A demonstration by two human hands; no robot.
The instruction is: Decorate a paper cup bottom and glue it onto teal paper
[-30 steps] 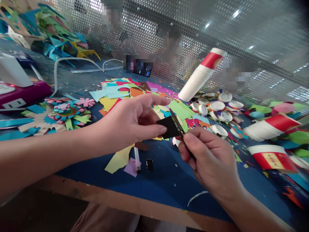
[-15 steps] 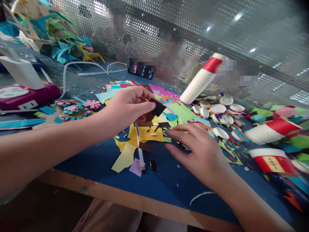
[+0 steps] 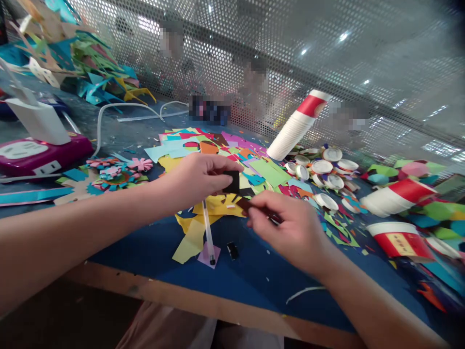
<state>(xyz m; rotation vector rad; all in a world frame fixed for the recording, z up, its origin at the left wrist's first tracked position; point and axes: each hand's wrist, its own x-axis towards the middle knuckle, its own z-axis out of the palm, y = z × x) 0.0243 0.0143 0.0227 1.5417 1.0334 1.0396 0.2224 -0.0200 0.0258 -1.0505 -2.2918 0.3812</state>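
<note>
My left hand (image 3: pixel 209 179) pinches a small black paper piece (image 3: pixel 232 181) between thumb and fingers, above the pile of coloured scraps. Close on its right, my right hand (image 3: pixel 285 220) is closed on a dark brown strip (image 3: pixel 244 204) that looks like paper; its far end is hidden in the fingers. A pen (image 3: pixel 208 235) with a clear barrel lies below my left hand, its black end on a lilac paper square (image 3: pixel 214 256). Beside it rests a small black piece (image 3: pixel 232 250). Yellow paper (image 3: pixel 220 206) with cut edges lies under both hands.
A leaning paper-cup stack (image 3: pixel 294 131) stands at the back, with cut cup pieces (image 3: pixel 321 167) beside it. More red-and-white cups (image 3: pixel 395 240) lie right. A purple power strip (image 3: pixel 78 148) with a white charger (image 3: pixel 39 121) and paper flowers (image 3: pixel 116 169) are left.
My right hand has moved up and left, closing on the brown strip. My left hand has lowered slightly, and its black paper has turned. The brown scrap across the pen is no longer there.
</note>
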